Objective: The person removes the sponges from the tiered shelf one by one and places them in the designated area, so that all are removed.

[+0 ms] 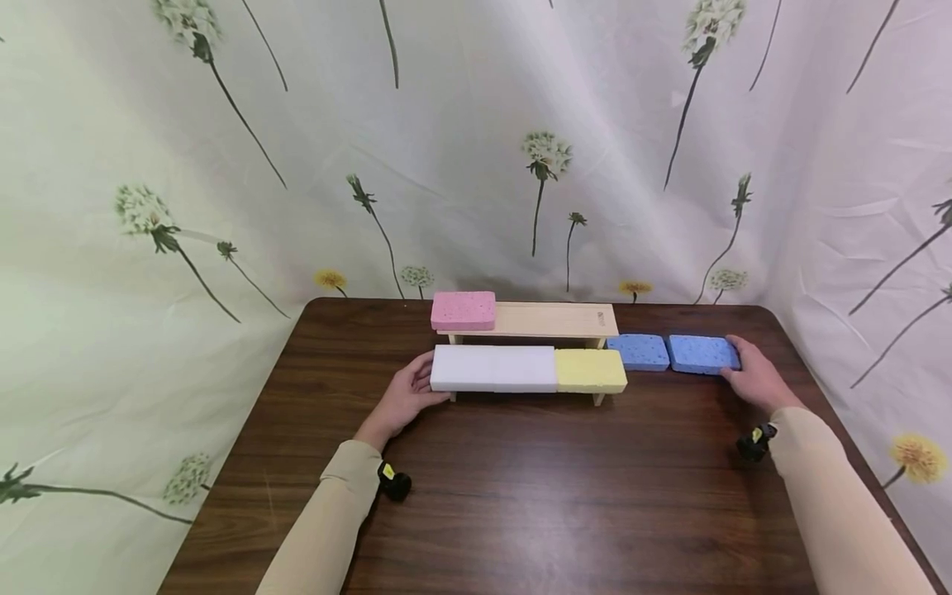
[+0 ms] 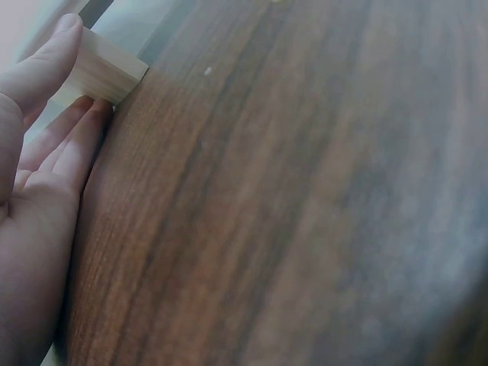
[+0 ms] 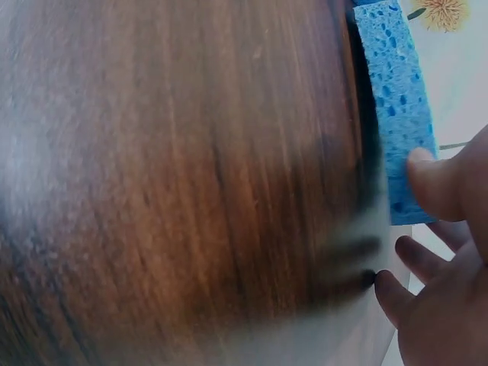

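My right hand point(image 1: 759, 378) pinches the right end of a blue sponge point(image 1: 703, 354), thumb on its near side; the right wrist view shows the pores along the sponge's edge point(image 3: 396, 99). Just left of it lies another blue sponge point(image 1: 638, 352). At the left end of the front wooden stand point(image 1: 598, 399), my left hand point(image 1: 404, 397) holds a leg point(image 2: 107, 69) between thumb and fingers. Two white sponges point(image 1: 493, 368) and a yellow sponge point(image 1: 591, 371) lie in a row along that stand, hiding most of its top.
Behind stands a second wooden stand point(image 1: 554, 319), with a pink sponge point(image 1: 464, 311) on its left end. Both stands are on a dark wood-grain table point(image 1: 535, 496). A white curtain point(image 1: 461, 165) with printed flowers hangs along the back and sides.
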A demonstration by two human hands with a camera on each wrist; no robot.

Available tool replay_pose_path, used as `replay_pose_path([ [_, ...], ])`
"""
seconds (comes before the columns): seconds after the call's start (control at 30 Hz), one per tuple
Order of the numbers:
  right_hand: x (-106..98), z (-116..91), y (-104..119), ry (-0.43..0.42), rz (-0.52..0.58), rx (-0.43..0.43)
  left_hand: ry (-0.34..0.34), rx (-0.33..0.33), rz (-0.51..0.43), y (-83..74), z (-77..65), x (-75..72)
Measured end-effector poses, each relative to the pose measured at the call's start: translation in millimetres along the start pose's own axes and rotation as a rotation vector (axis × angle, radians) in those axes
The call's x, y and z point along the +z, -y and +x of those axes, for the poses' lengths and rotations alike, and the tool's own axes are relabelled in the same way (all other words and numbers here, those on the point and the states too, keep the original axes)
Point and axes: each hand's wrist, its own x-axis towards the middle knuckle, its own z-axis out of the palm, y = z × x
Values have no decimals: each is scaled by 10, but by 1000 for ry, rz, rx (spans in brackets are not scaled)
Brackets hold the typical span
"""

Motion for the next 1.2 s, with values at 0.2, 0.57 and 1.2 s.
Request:
replay_pose_path([
  [0.2,-2,30,-31,67,16,5,-2,-1,-15,-21,12,-10],
  [0.57,6,53,40,69,-17,4,-3,-2,-11,-5,12,-13],
  [1.2,53,54,15,37,-16,-40,0,-15,-21,13,12,-4],
])
